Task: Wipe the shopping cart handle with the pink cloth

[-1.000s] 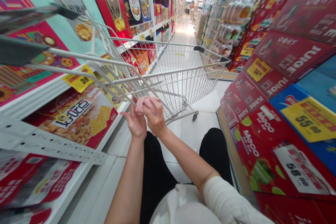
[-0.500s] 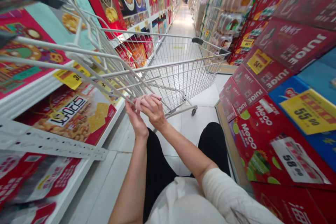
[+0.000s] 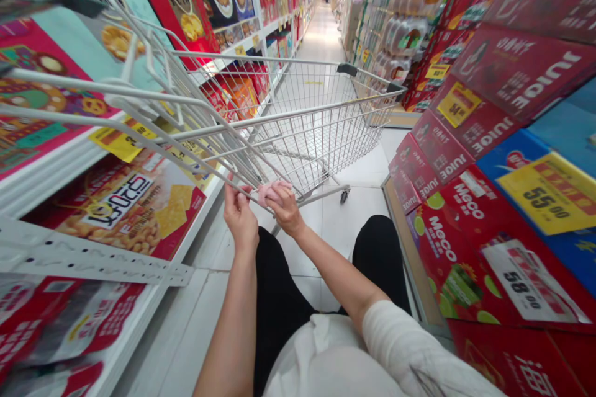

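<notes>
A grey wire shopping cart stands in front of me, slanting across the aisle. My right hand is closed on a pink cloth, which is pressed round a lower bar of the cart's frame. Just left of it, my left hand pinches the same bar between thumb and fingers. A small gap separates the two hands. Part of the bar is hidden under the cloth and fingers.
Shelves of boxed snacks with yellow price tags line the left, close to the cart handle. Stacked red juice cartons and Meco boxes rise on the right. A cart wheel rests on white floor tiles.
My right hand has slid right along the bar with the cloth. My left hand has come off the cloth, and its fingers now hold the bar.
</notes>
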Tool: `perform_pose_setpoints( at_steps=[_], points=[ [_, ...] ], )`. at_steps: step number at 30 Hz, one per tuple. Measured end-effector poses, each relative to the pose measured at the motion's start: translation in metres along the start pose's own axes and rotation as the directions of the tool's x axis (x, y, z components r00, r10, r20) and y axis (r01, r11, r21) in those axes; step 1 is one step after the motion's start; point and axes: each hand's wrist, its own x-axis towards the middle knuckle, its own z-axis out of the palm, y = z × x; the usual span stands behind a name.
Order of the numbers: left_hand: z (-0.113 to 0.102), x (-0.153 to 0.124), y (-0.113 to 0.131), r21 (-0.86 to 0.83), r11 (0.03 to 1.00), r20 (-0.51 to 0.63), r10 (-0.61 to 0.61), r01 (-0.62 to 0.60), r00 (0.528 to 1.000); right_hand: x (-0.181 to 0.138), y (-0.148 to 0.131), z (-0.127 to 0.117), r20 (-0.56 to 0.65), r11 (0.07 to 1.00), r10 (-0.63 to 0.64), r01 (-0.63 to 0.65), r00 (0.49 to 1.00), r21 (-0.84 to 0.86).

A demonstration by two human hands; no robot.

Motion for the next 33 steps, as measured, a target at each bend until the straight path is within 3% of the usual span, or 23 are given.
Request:
perform_pose_setpoints(
  at_steps=[4, 7, 10, 13, 18, 22, 26, 30, 33],
  points=[
    [0.004, -0.004, 0.003, 0.037, 0.999, -0.045, 0.022, -0.020, 0.999, -0.007, -0.007, 0.011, -0.008, 1.000, -0.026, 0.026, 1.000, 0.009],
    [0.006, -0.006, 0.002, 0.033, 0.999, -0.062, 0.024, -0.022, 0.998, -0.029, -0.004, 0.021, 0.007, 0.999, 0.032, -0.032, 0.999, 0.014],
    [0.007, -0.005, 0.000, 0.014, 1.000, -0.048, 0.017, -0.016, 0.999, -0.051, 0.004, 0.025, 0.069, 0.996, 0.092, -0.093, 0.993, 0.006],
    [0.008, -0.005, 0.000, 0.020, 0.999, -0.057, 0.027, -0.026, 0.998, -0.051, 0.007, 0.024, 0.107, 0.996, 0.087, -0.087, 0.990, -0.002],
    [0.010, -0.007, 0.003, 0.047, 0.998, -0.059, 0.048, -0.046, 0.997, -0.024, 0.008, 0.028, -0.008, 0.998, 0.061, -0.061, 0.998, -0.023],
    [0.008, -0.008, 0.002, 0.014, 0.999, -0.035, 0.032, -0.032, 0.999, -0.040, 0.013, 0.026, -0.005, 0.997, 0.073, -0.073, 0.997, 0.000],
    [0.008, -0.007, -0.001, 0.012, 0.999, -0.016, 0.030, -0.030, 0.999, -0.060, 0.020, 0.016, 0.003, 0.989, 0.147, -0.147, 0.989, 0.015],
    [0.010, -0.008, -0.002, 0.025, 0.999, -0.035, 0.040, -0.039, 0.999, -0.045, 0.034, 0.010, -0.204, 0.969, 0.247, -0.247, 0.947, 0.024],
    [0.011, -0.009, -0.004, 0.007, 1.000, -0.026, 0.028, -0.028, 0.999, -0.038, 0.045, 0.007, -0.184, 0.937, 0.350, -0.345, 0.918, 0.063]
  ],
)
